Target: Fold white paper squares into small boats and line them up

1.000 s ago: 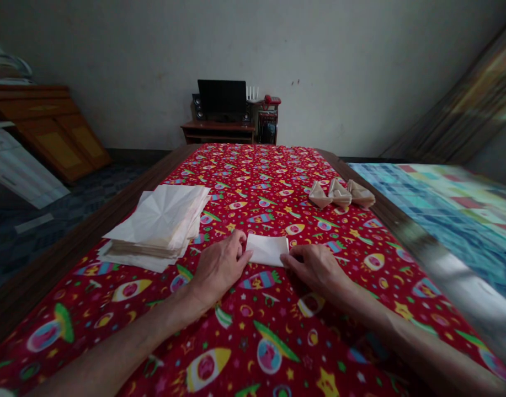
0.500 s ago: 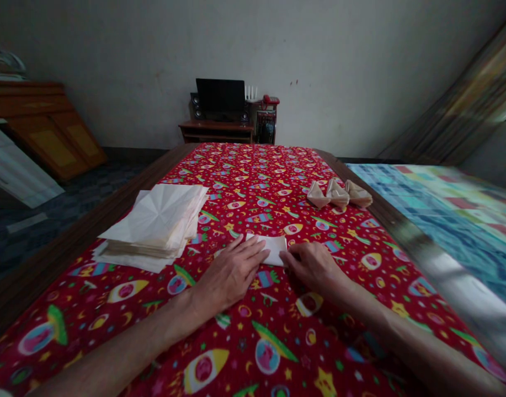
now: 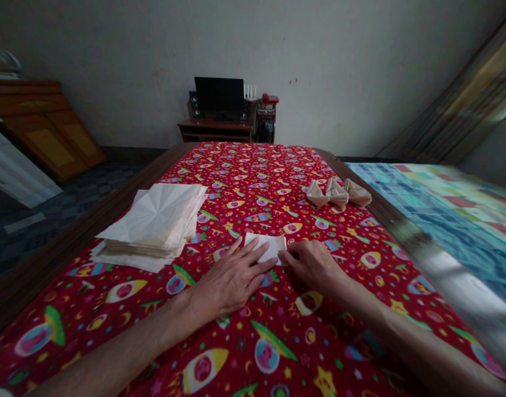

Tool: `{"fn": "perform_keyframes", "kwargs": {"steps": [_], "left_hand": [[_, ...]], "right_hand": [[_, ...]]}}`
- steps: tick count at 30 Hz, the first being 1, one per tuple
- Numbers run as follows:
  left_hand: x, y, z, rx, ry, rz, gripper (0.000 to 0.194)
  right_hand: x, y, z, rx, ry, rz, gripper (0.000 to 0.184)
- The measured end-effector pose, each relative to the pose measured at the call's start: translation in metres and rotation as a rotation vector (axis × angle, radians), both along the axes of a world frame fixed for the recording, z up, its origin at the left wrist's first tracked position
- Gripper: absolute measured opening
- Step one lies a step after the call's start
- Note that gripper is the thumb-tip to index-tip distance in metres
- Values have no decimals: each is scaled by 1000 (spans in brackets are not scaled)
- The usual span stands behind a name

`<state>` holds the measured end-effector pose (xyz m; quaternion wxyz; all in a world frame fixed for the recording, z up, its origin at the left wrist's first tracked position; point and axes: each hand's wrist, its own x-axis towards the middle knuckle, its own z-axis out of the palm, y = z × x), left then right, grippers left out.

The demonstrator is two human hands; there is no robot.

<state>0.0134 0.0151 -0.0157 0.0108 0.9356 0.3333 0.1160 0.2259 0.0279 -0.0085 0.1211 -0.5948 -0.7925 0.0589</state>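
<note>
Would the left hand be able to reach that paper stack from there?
Probably yes: only patterned tablecloth shows between the left hand and the paper stack, which lies to its left.

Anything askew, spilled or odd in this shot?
Mildly: the paper stack is untidy, its edges jutting out unevenly. A pale strip lies alone on the floor, perhaps dropped; can't tell what it is. No spill visible; the folded paper under the left hand looks fine.

Over on the surface, a folded paper lies partly under the left hand, the right hand at its right edge. Leftward sits a paper stack; three folded pieces sit farther back, rightward.
</note>
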Motion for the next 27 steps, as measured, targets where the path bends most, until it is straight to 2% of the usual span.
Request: {"fn": "perform_keyframes", "kwargs": {"steps": [3, 8, 9, 11, 14, 17, 22, 27], "left_hand": [[0, 0, 0, 6, 7, -7, 41], [2, -3, 2, 1, 24, 21, 40], [2, -4, 3, -5, 29, 23, 40], [2, -5, 3, -19, 33, 28, 40], [1, -5, 2, -24, 17, 43, 40], [-4, -5, 0, -27, 8, 39, 41], [-20, -4, -3, -19, 12, 35, 40], [-33, -8, -1, 23, 22, 45, 42]], "right_hand": [[3, -3, -2, 30, -30, -9, 34], [2, -27, -1, 244, -55, 40, 36], [0, -34, 0, 263, -46, 86, 38], [-2, -46, -2, 275, -19, 266, 37], [1, -58, -7, 251, -84, 424, 51], [11, -59, -7, 154, -126, 493, 61], [22, -56, 2, 63, -99, 478, 54], [22, -56, 3, 102, -97, 464, 51]]}}
